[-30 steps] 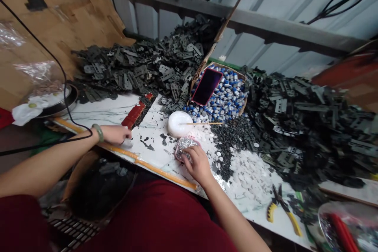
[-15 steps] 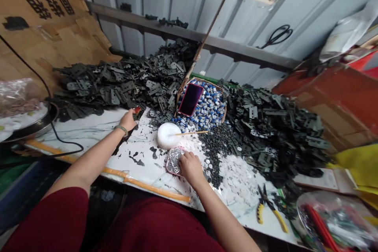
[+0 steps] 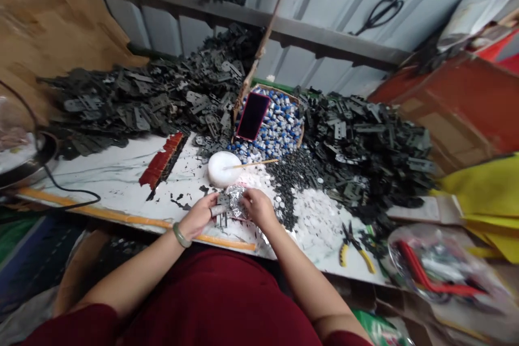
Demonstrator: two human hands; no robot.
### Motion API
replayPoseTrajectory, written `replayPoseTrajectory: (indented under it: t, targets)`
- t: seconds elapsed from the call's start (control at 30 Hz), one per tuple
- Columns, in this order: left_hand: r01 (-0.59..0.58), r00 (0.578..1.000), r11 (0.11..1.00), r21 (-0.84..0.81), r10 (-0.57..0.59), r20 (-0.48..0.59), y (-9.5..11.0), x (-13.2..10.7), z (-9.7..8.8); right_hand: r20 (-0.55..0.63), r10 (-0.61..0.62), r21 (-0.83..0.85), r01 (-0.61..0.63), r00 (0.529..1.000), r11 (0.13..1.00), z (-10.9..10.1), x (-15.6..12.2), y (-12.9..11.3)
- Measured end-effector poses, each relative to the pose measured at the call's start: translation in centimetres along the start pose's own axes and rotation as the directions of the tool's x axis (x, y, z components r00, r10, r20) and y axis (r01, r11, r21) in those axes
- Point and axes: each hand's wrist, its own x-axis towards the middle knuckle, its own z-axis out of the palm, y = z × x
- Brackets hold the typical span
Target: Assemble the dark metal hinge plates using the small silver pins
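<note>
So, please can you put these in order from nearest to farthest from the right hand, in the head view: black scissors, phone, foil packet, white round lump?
From the right hand:
1. Foil packet: touching the fingers, to the hand's left.
2. White round lump: just behind the packet.
3. Phone: farther back, near centre.
4. Black scissors: top right, farthest.

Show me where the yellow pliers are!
The yellow-handled pliers lie on the white tabletop at the lower right of the head view, right of the person's right hand, just past the white discs.
</note>
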Motion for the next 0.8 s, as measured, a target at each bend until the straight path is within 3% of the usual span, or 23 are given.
replayPoseTrajectory:
  t: [0.07, 0.17, 0.27, 0.47, 0.6, 0.8]
  targets:
    - [0.052, 0.999, 0.998, -0.037, -0.052, -0.011, -1.0, 0.1, 1.8, -0.009, 0.106, 0.183, -0.102, 0.994, 0.978, 0.0, -0.1, -0.1]
    - [0.085, 0.995, 0.992, -0.089, -0.089, -0.039, -2.0, 0.3, 2.8, -0.009, 0.241, 0.486, -0.206, 0.971, 0.849, -0.1, -0.2, -0.3]
    - [0.079, 0.994, 0.989, -0.122, -0.087, -0.063, -2.3, 0.4, 2.8, 0.025, 0.246, 0.6, -0.211, 0.969, 0.772, -0.2, -0.3, -0.9]
    - [0.057, 0.997, 0.992, -0.116, -0.062, -0.044, -2.6, 0.3, 2.8, -0.012, 0.144, 0.449, -0.123, 0.989, 0.885, -0.2, -0.7, -1.9]
    - [0.067, 0.996, 0.991, -0.118, -0.072, -0.044, -2.8, 0.5, 2.7, -0.062, -0.012, 0.268, 0.028, 0.998, 0.963, -0.3, -1.0, -1.8]
    - [0.091, 0.992, 0.986, -0.14, -0.103, -0.079, -2.6, 0.1, 2.9, -0.069, -0.237, 0.067, 0.241, 0.969, 0.968, 0.0, -1.1, -1.5]
